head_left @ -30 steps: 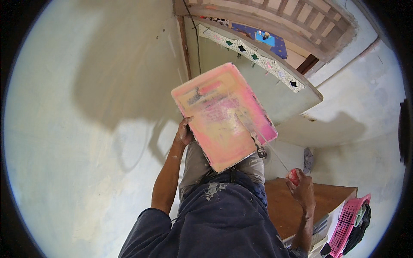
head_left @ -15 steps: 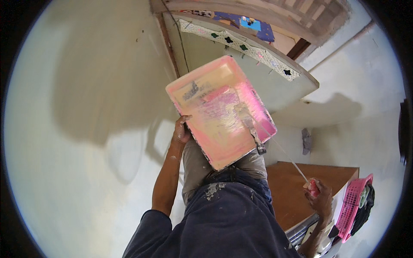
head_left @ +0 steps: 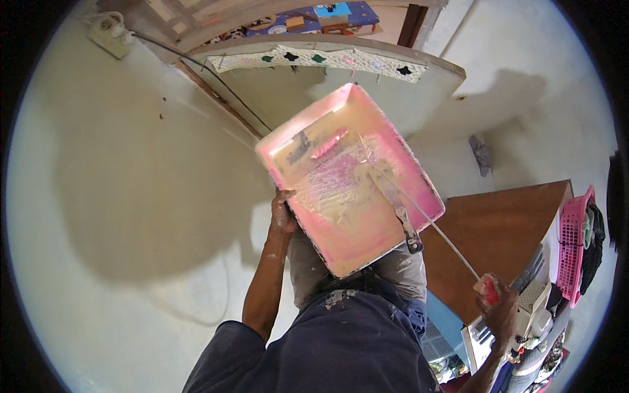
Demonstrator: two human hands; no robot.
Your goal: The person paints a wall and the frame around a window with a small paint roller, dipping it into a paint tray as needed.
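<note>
My left hand grips the left edge of a paint tray, its thumb over the rim. Pink and cream paint coats the tray, which is held tilted in front of my legs. In my right hand, the fingers are wrapped around the red handle of a paint roller. Its thin metal rod runs up and left into the tray, where the roller head is hard to tell from the wet paint. A paint-smeared flat tool with a dark handle end, perhaps a brush, lies across the tray's right side.
A pale wall with my shadow fills the left. Ahead are a curved ledge with a white lace strip and a socket box with a cable. To the right stand a brown-topped cabinet, a pink basket and piled household items.
The view has turned, bringing the socket box and more of the piled items into sight. The tray and both hands sit slightly further right and lower. Both grips are unchanged.
</note>
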